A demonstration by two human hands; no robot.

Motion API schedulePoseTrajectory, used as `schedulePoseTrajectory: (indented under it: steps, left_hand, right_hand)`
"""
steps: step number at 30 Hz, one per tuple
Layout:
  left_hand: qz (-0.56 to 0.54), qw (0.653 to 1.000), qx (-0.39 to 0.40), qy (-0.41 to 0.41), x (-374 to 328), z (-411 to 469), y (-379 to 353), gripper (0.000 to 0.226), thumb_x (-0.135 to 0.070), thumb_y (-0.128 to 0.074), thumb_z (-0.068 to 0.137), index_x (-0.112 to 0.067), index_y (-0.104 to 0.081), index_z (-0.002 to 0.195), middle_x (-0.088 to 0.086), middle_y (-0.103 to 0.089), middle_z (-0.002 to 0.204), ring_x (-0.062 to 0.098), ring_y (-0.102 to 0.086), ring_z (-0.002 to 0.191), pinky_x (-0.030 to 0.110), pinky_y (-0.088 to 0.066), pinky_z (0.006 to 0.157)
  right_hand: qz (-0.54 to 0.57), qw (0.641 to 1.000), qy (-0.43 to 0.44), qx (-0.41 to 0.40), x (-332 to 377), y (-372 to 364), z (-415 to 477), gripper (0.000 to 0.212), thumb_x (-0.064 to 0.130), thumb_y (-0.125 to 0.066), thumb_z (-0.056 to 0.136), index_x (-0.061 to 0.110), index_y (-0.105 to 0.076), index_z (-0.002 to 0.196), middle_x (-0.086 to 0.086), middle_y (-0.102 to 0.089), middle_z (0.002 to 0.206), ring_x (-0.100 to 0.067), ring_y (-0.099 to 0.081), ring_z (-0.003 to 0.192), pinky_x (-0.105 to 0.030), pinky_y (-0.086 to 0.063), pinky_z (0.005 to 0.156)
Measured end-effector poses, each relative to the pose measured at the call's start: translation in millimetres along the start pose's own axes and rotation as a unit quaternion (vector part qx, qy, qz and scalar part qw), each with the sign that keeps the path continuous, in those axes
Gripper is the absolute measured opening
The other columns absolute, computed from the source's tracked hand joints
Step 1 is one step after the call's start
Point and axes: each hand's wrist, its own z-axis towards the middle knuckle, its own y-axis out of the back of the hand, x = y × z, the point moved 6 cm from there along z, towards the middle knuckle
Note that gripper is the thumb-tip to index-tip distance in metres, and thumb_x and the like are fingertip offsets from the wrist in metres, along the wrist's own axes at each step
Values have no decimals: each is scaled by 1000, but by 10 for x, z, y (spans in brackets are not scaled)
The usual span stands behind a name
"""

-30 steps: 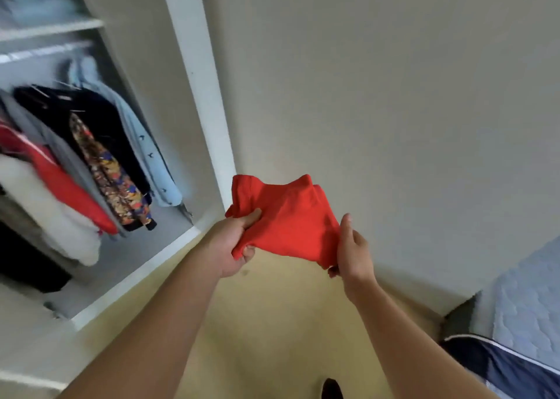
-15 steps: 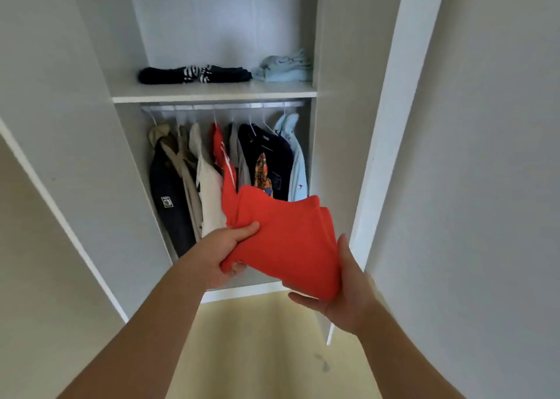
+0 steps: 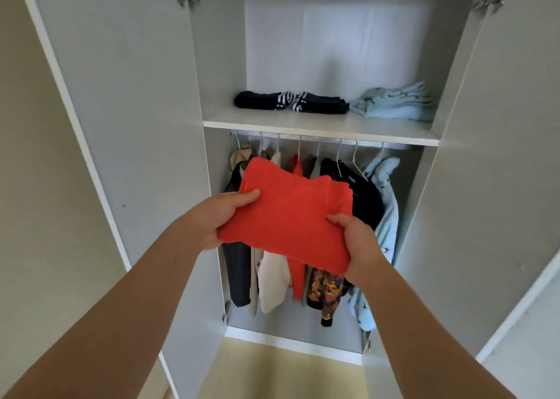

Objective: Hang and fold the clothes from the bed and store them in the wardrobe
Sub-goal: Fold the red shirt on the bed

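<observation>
The fingers (image 3: 246,198) of both hands grip the folded red garment (image 3: 291,216). The left hand (image 3: 225,218) pinches its left edge, thumb on top, and the right hand (image 3: 359,245) clamps its near right corner. It is held in the air in front of the hanging clothes (image 3: 272,280), below the shelf (image 3: 318,128) edge. At the back of the shelf lie a dark folded piece (image 3: 263,101) and a light-blue one (image 3: 394,103), with bare board in front of them. Both wardrobe doors (image 3: 121,95) stand wide open.
</observation>
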Motion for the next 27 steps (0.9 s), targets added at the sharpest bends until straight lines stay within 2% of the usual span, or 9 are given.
schedulePoseTrajectory:
  steps: [3, 5, 8, 10, 13, 16, 18, 23, 27]
  left_hand:
    - [-9, 1000, 6, -2, -360, 504, 221, 56, -52, -75, 81, -12, -70, 120, 14, -75, 113, 31, -74, 99, 43, -62, 72]
    - [-21, 1000, -16, -10, -591, 816, 351, 57, -57, -73, 80, -13, -71, 117, 14, -76, 110, 32, -75, 94, 45, -62, 72]
    - [43, 993, -88, -68, -975, 1324, 604, 51, -50, -70, 89, -10, -69, 121, 14, -77, 104, 32, -74, 94, 46, -60, 85]
    - [75, 983, -123, -115, -1239, 1625, 750, 43, -43, -67, 95, -10, -67, 123, 12, -77, 102, 28, -74, 91, 44, -60, 86]
    - [150, 959, -163, -178, -1650, 2034, 902, 40, -38, -63, 99, -9, -64, 126, 11, -74, 109, 26, -72, 94, 39, -59, 85]
    - [228, 923, -209, -231, -2070, 2494, 1025, 32, -32, -61, 100, -7, -67, 119, 11, -72, 112, 28, -69, 98, 38, -56, 89]
    - [262, 902, -236, -248, -2316, 2824, 1081, 30, -31, -60, 101, -8, -68, 118, 9, -70, 108, 26, -67, 95, 34, -53, 85]
    - [365, 855, -286, -233, -2800, 3572, 1244, 34, -33, -54, 103, -5, -69, 115, 10, -68, 106, 22, -60, 86, 24, -38, 71]
    - [428, 809, -338, -220, -3220, 3970, 1422, 40, -35, -52, 104, -1, -69, 115, 21, -69, 119, 35, -63, 108, 27, -38, 75]
  right_hand:
    - [-16, 999, 36, 6, 291, -341, 556, 40, 24, -74, 79, 22, -67, 118, -13, -76, 106, -39, -73, 94, -66, -57, 81]
    - [-26, 998, 60, 8, 479, -580, 884, 38, 27, -74, 79, 23, -68, 116, -12, -76, 106, -37, -74, 92, -62, -59, 78]
    - [-36, 994, 105, 18, 795, -921, 1329, 36, 44, -72, 88, 27, -64, 118, -5, -77, 104, -30, -76, 89, -55, -61, 78]
    - [-62, 989, 133, 13, 1027, -1108, 1581, 39, 53, -67, 91, 28, -61, 120, -3, -76, 107, -27, -75, 92, -53, -60, 83]
    - [-114, 976, 184, -18, 1368, -1324, 1965, 32, 47, -60, 98, 23, -59, 118, -3, -72, 107, -24, -72, 93, -44, -60, 81]
    - [-167, 956, 238, -41, 1722, -1534, 2397, 12, 37, -54, 101, 25, -58, 99, -1, -68, 99, -17, -67, 85, -32, -54, 67]
    - [-186, 946, 260, -52, 1926, -1641, 2724, 12, 31, -52, 101, 27, -57, 91, 1, -66, 94, -15, -65, 82, -31, -52, 65]
    - [-213, 944, 246, -57, 2256, -1892, 3648, 20, 19, -49, 97, 6, -64, 101, -7, -64, 91, -27, -63, 87, -36, -50, 72]
    - [-235, 937, 255, -37, 2542, -2270, 4181, 37, 21, -48, 98, -2, -58, 125, -18, -65, 114, -33, -63, 105, -40, -51, 93]
